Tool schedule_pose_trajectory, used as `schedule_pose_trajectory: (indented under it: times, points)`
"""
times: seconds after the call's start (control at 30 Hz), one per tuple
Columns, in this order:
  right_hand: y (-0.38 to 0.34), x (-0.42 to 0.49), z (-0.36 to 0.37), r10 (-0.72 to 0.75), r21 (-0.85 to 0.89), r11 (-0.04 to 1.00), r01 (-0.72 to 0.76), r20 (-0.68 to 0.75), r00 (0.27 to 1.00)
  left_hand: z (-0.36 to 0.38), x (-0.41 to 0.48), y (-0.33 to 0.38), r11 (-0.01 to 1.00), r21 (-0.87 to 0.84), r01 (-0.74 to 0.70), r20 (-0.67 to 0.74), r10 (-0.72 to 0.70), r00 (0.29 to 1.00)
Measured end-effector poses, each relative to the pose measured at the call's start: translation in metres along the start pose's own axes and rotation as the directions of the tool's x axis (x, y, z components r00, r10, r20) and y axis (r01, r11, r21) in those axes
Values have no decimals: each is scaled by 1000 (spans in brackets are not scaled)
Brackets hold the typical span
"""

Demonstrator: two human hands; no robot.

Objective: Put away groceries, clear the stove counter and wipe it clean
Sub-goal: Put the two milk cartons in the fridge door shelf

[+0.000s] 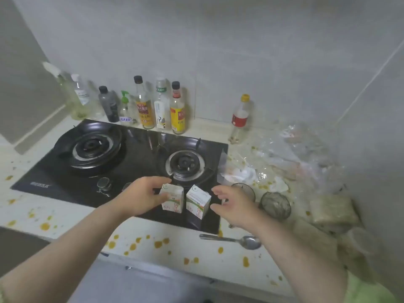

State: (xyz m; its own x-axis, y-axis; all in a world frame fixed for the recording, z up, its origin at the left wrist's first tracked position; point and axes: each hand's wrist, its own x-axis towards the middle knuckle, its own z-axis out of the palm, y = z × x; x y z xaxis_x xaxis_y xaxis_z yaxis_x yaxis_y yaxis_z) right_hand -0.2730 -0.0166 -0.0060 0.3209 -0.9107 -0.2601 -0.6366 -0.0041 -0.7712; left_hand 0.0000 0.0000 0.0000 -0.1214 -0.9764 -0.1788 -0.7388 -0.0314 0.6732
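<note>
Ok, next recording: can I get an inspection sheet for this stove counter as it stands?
Surface: pale counter spattered with orange spots; black two-burner stove set in it.
Job's things: left carton and right carton upright, side by side at the stove's front edge.
Clutter: spoon, two glasses, crumpled plastic bags and a packet at right; bottles lined along the wall.
Hands: left hand grips the left carton; right hand open beside the right carton, contact unclear.
Cables: nothing seen.
Surroundings: grey tiled wall behind and at right.
</note>
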Motion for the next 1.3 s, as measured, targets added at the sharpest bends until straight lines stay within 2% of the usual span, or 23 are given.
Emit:
schedule_pose_trajectory:
  times: [0.17,0.37,0.53,0.73,0.9,1.1,1.3]
  points:
    - [5,18,16,11,-46,999,-11,-5,1000,1,18,-8,999,25,24,15,-24,1000]
    - [13,33,33,27,-123,992,-37,-84,996,5,33,-24,997,74,4,87,-11,996]
    - [13,41,47,95,-152,983,-104,-67,993,9,43,-39,999,40,30,125,-35,992]
    - [18,45,57,193,38,981,-190,-96,977,12,50,-44,980,-172,97,143,-72,987]
    - [23,44,62,239,160,962,-221,-106,965,14,50,-48,963,-232,137,174,-97,980]
    - [9,41,53,251,240,948,-211,-149,957,9,50,-41,896,-392,209,174,-151,973]
    - [-30,22,24,268,434,885,-168,-180,946,-10,47,-25,817,-527,235,165,-173,971]
